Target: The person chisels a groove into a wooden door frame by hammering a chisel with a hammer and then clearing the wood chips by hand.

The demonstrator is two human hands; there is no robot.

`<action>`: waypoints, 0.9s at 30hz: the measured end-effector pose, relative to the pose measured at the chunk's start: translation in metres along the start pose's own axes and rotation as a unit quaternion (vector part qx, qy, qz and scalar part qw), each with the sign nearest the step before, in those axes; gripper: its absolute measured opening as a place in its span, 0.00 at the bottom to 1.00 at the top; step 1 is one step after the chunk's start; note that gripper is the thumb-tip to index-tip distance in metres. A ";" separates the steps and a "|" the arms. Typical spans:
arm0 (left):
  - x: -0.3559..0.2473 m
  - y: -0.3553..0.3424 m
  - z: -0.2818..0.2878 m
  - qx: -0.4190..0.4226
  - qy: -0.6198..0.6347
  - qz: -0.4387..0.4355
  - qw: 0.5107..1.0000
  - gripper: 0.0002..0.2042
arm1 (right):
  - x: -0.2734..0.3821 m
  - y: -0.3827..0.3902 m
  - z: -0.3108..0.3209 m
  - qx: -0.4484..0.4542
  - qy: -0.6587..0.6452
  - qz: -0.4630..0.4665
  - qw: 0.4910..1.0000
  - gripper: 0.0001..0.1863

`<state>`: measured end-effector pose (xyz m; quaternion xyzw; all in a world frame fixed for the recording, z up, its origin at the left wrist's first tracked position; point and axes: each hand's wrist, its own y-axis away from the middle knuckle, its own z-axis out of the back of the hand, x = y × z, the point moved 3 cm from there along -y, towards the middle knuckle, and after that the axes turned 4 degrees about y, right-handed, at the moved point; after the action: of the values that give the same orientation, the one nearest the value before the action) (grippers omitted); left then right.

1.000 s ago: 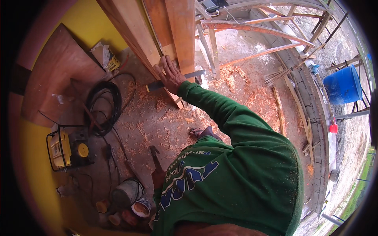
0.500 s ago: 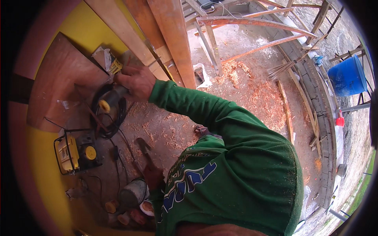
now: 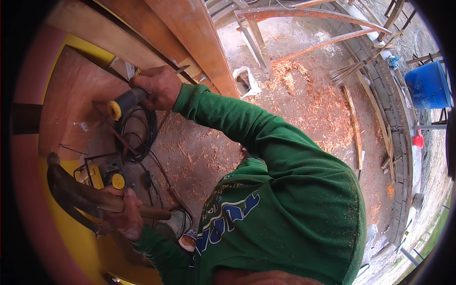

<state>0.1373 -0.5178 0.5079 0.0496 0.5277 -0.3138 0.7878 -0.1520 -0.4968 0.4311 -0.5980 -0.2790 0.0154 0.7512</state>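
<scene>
My right hand [image 3: 159,88] is closed around a chisel [image 3: 130,103] with a dark handle and a yellow butt end. Its thin metal blade pokes out past my fist, close to the reddish-brown wooden planks [image 3: 187,35]. Lower down, my left hand [image 3: 126,214] grips the wooden handle of a hammer [image 3: 111,202]. The hammer's dark, curved head points left and looks large, near the camera. Between the two hands, a black cable coil [image 3: 147,137] lies on the floor. My left forearm hides part of a grey container [image 3: 173,222].
A curved brown board [image 3: 71,99] leans at the left by a yellow-cased device [image 3: 92,175]. Wood shavings [image 3: 313,111] cover much of the floor. A slatted wooden frame [image 3: 304,13] stands at the back. A stick broom [image 3: 349,71] and blue bucket [image 3: 427,88] are at right.
My left hand has risen and swung left with the hammer, now across the yellow-cased device. My right hand has shifted slightly up and left with the chisel.
</scene>
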 end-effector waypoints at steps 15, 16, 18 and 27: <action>-0.016 -0.036 -0.017 0.102 -0.417 -0.226 0.874 0.08 | 0.006 0.004 0.010 -0.026 -0.063 0.020 0.997 0.11; -0.016 -0.038 -0.018 0.079 -0.479 -0.242 0.840 0.08 | 0.001 0.004 0.012 -0.026 -0.056 0.019 0.998 0.12; -0.061 -0.032 -0.024 0.076 -0.179 0.007 0.981 0.08 | 0.004 0.003 0.006 -0.035 -0.070 0.013 0.997 0.12; 0.007 -0.039 0.003 0.137 -0.412 -0.107 0.895 0.19 | 0.002 0.003 0.019 -0.016 -0.117 0.051 0.992 0.16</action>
<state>0.1205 -0.5530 0.5134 -0.0335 0.1099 -0.4571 0.8819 -0.1578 -0.4784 0.4319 -0.6176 -0.3339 0.1190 0.7021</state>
